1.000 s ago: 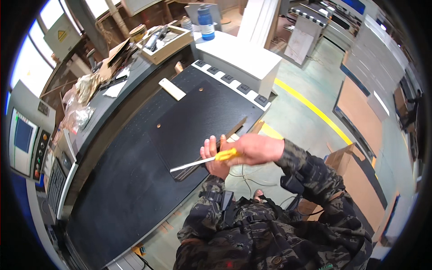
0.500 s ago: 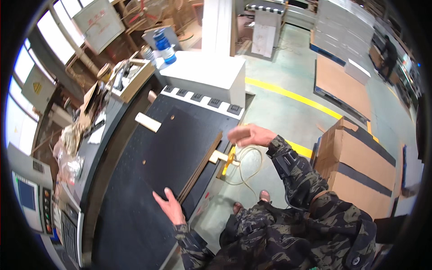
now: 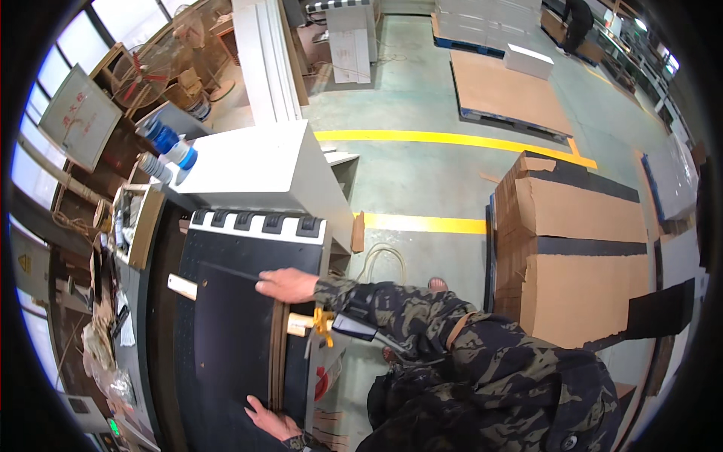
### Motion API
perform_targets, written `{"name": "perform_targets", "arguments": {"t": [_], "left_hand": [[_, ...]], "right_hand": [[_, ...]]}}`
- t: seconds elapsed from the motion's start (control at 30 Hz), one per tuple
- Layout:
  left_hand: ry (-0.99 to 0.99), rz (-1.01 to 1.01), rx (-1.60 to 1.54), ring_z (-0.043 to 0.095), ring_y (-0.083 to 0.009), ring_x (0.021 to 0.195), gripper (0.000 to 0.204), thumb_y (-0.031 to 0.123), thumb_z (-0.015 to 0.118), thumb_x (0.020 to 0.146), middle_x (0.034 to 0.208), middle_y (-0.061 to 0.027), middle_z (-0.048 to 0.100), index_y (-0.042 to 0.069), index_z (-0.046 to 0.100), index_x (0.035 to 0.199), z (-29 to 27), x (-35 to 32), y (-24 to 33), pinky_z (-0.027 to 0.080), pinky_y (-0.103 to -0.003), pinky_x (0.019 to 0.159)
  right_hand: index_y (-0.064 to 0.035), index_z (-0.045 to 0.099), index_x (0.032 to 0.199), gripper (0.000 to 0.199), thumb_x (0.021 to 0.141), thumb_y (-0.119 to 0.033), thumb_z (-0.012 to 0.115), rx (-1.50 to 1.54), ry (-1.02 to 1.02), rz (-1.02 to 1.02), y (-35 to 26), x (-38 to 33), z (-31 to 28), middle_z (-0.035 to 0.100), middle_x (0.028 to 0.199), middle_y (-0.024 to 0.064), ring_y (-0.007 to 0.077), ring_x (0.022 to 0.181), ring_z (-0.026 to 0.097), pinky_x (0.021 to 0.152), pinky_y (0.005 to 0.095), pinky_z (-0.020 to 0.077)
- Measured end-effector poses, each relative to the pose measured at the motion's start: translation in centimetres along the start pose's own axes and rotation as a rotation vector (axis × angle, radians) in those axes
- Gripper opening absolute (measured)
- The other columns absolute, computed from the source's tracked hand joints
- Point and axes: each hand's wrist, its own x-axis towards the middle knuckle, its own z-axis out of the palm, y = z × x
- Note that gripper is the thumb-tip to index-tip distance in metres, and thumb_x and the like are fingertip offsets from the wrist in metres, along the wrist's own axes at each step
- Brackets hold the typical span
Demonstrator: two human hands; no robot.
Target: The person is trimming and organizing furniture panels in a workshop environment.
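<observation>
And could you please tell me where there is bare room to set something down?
Bare: the white cabinet top right of the blue bottle, the floor between the yellow lines, and the middle of the black panel, between left hand and right hand. Crowded: the side bench, with its wooden tray and plastic bag.

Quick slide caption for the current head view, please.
Left hand at the near end, right hand at the far end of stacked boards on a table.

We identify a stack of thin black panels (image 3: pixel 235 331) with layered brown edges exposed along the right side. We find it lying flat on the dark table (image 3: pixel 233 247), two small brownish round spots marking its top face.
</observation>
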Motion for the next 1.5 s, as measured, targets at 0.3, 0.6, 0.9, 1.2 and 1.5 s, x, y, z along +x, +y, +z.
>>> {"name": "perform_targets", "arguments": {"t": [0.3,0.6,0.9,1.2,1.5], "left_hand": [[0.006,-0.217,0.347,0.051,-0.0288,0.117,0.072,0.039,0.061,0.094,0.139,-0.0199,0.041,-0.001,0.030,0.145,5.9,-3.1,0.1,0.045,-0.042,0.096],[-0.206,-0.311,0.600,0.054,-0.0251,0.102,0.056,0.032,0.060,0.093,0.122,-0.0171,0.048,-0.001,0.040,0.134,29.8,-5.5,-2.8,0.046,-0.038,0.084],[-0.582,-0.368,0.839,0.058,-0.0213,0.088,0.041,0.024,0.059,0.091,0.106,-0.0143,0.055,-0.001,0.050,0.122,57.7,-2.6,-11.7,0.047,-0.035,0.072],[-0.878,-0.418,1.153,0.061,-0.0176,0.073,0.028,0.017,0.058,0.090,0.089,-0.0115,0.063,-0.001,0.060,0.111,90.3,2.0,-9.5,0.048,-0.031,0.061],[-0.896,0.006,0.657,0.062,-0.0151,0.064,0.020,0.014,0.056,0.092,0.080,-0.0074,0.067,-0.002,0.065,0.099,134.4,3.2,-3.8,0.051,-0.028,0.056]], "right_hand": [[0.0068,0.034,0.144,0.076,0.101,-0.057,0.032,0.246,-0.061,-0.273,4.9,-5.9,-11.0,0.049,0.138,0.0238,0.0337,0.127,0.050,0.108,0.0366,0.0388],[-0.0033,0.063,0.107,0.050,0.100,-0.051,0.049,0.691,-0.163,0.240,23.0,-18.1,-34.9,0.060,0.090,-0.0011,0.0084,0.079,0.054,0.070,0.0245,0.0479],[-0.0051,0.064,0.112,0.043,0.101,-0.044,0.051,0.502,0.060,0.364,36.5,-12.4,-62.9,0.063,0.094,0.0008,0.0094,0.082,0.058,0.073,0.0242,0.0501],[-0.0056,0.063,0.111,0.034,0.096,-0.036,0.061,0.800,0.959,0.741,49.9,-30.8,-91.6,0.068,0.090,0.0077,0.0170,0.079,0.066,0.070,0.0310,0.0543],[0.0005,0.058,0.105,0.021,0.097,-0.019,0.053,1.043,1.384,0.863,64.0,-35.2,-115.9,0.063,0.076,0.0118,0.0219,0.063,0.063,0.056,0.0349,0.0534]]}}
